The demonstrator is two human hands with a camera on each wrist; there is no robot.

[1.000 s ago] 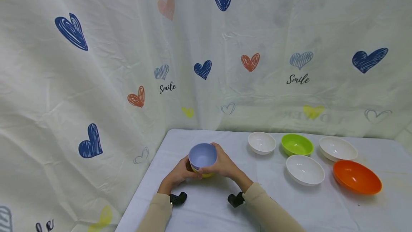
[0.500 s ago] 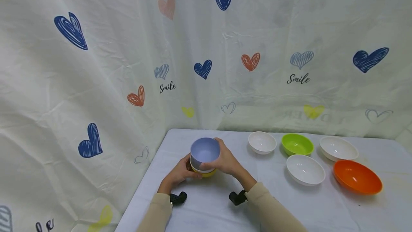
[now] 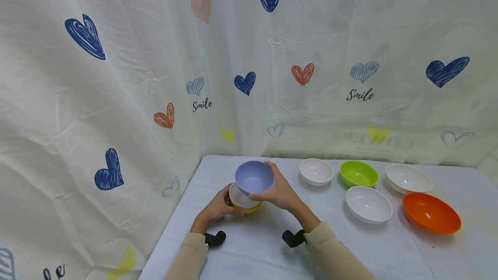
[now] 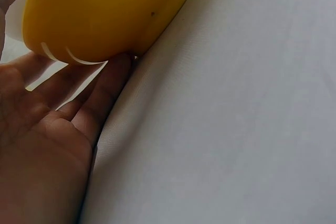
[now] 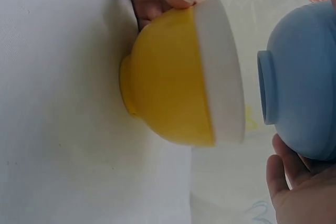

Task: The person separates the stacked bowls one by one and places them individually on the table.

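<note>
In the head view a light blue bowl (image 3: 254, 177) is held up by my right hand (image 3: 282, 192), thumb on its near side and fingers round its far right side. Below it and slightly to the left, a white bowl (image 3: 240, 198) nests in a yellow bowl (image 3: 253, 209) on the table. My left hand (image 3: 216, 209) holds this pair from the left, its thumb at the near side. The right wrist view shows a gap between the blue bowl's foot (image 5: 266, 87) and the white rim (image 5: 223, 72). In the left wrist view, fingers (image 4: 107, 87) touch the yellow bowl's side.
To the right on the white-covered table (image 3: 268, 249) stand a small white bowl (image 3: 316, 172), a green bowl (image 3: 359, 174), two larger white bowls (image 3: 368, 205) and an orange bowl (image 3: 431, 213). A curtain with printed hearts (image 3: 245, 83) hangs behind and at the left.
My right hand has lifted the blue bowl up and to the right, out of the white bowl. The white bowl's inside now shows. My left hand stays in place on the yellow bowl.
</note>
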